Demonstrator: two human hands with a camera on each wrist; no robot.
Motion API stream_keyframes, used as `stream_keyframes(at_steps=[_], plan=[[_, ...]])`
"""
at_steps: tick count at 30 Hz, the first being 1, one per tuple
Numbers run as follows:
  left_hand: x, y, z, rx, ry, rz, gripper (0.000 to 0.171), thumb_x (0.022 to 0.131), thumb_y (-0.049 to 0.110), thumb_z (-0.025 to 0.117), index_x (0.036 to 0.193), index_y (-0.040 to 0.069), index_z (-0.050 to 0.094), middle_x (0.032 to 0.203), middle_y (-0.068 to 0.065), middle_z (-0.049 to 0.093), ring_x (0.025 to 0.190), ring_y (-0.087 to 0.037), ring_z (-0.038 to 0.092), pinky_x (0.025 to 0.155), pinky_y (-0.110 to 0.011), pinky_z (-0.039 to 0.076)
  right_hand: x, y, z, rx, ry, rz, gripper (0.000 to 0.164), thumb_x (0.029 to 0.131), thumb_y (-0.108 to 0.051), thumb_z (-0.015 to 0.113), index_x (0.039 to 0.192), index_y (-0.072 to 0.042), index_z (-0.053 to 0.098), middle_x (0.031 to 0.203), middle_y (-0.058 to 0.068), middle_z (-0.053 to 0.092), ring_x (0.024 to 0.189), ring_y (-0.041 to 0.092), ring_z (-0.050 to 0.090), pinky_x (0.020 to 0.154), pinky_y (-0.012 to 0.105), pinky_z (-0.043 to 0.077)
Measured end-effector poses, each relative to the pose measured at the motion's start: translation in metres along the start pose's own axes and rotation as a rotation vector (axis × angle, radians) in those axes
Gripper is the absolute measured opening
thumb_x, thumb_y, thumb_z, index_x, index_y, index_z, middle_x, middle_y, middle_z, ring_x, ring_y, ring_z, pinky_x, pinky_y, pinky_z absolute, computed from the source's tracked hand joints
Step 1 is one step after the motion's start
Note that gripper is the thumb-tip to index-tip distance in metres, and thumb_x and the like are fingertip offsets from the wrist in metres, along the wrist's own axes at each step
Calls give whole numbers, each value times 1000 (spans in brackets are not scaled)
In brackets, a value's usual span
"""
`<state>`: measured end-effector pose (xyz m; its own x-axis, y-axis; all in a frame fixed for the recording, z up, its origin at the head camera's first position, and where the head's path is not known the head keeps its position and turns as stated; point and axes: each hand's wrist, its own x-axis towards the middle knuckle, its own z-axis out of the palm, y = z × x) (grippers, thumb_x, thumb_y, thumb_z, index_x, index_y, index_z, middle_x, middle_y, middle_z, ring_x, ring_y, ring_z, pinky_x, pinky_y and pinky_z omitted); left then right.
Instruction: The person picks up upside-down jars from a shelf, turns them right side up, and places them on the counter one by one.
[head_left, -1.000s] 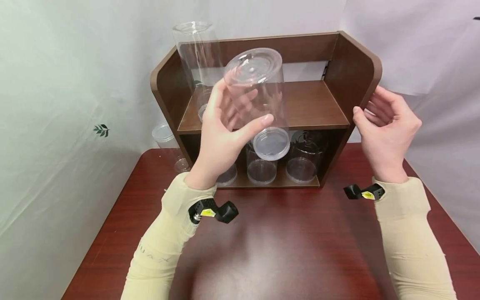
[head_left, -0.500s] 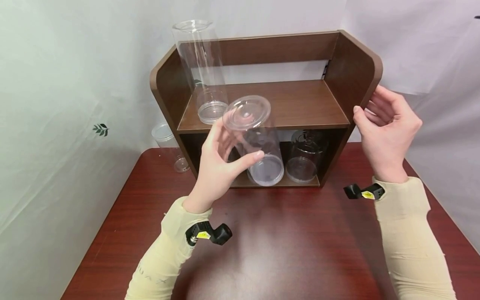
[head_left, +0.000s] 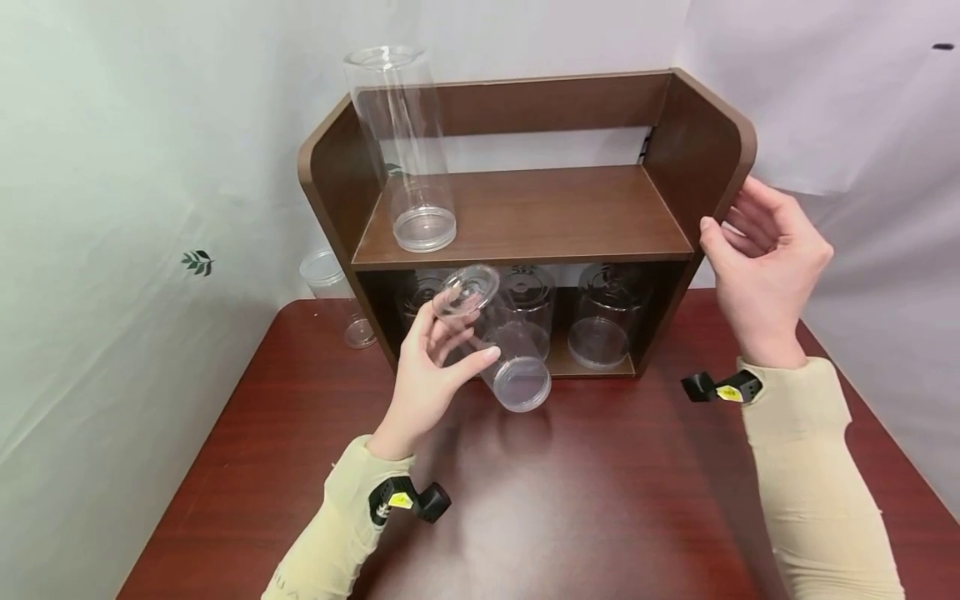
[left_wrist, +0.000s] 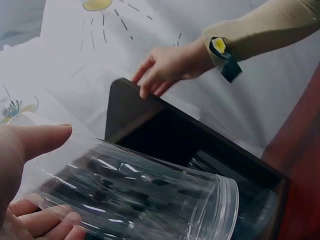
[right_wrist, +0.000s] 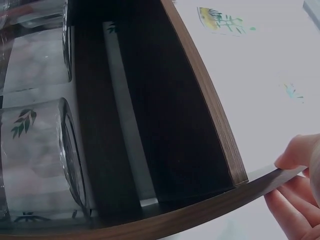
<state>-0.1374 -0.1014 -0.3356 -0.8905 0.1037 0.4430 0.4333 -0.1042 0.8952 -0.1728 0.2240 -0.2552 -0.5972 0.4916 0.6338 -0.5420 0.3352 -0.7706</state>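
Observation:
My left hand (head_left: 431, 371) grips a clear plastic jar (head_left: 498, 333), thumb on the near side and fingers round the far side. The jar leans in front of the lower compartment, its ridged end low and toward the right. In the left wrist view the jar (left_wrist: 140, 195) lies across the lower part, its ridged rim pointing right. My right hand (head_left: 772, 258) holds the right side panel of the brown shelf (head_left: 570, 212). In the right wrist view its thumb and fingers pinch the panel's edge from both sides.
A tall clear jar (head_left: 420, 167) stands at the left of the upper shelf. In the lower compartment are more clear jars, among them one at the right (head_left: 600, 333). Another jar (head_left: 337, 292) stands left of the shelf on the red-brown table (head_left: 600, 483).
My left hand has brought the jar down from before the upper shelf to before the lower compartment, and the jar leans more. The right hand keeps its hold on the side panel.

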Motion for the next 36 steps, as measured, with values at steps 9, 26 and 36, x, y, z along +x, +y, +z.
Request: stream_keyframes(at_steps=[9,26,36], plan=[[-16,-16,-7,-61,49,-83,79,76,-17,78,145,0,43,135,-21,61,125,-31,60,104,-39,49,-1,3,-4,-24,-27,-20,40,83,-1,79,122,-11,75,112,11,74,97,16,73,83,22,57],[-32,-19,-7,-267,25,-72,74,73,-23,74,133,9,46,139,-28,55,125,-44,56,104,-48,48,-71,-35,-14,170,-288,-293,47,77,-3,87,116,15,68,122,28,66,118,31,63,100,31,50],[-40,-20,-3,-323,13,-48,75,73,-22,75,132,14,47,137,-31,54,124,-39,58,102,-53,48,-119,-3,-4,81,-792,-198,76,65,8,90,135,1,62,143,13,57,132,31,52,110,30,40]])
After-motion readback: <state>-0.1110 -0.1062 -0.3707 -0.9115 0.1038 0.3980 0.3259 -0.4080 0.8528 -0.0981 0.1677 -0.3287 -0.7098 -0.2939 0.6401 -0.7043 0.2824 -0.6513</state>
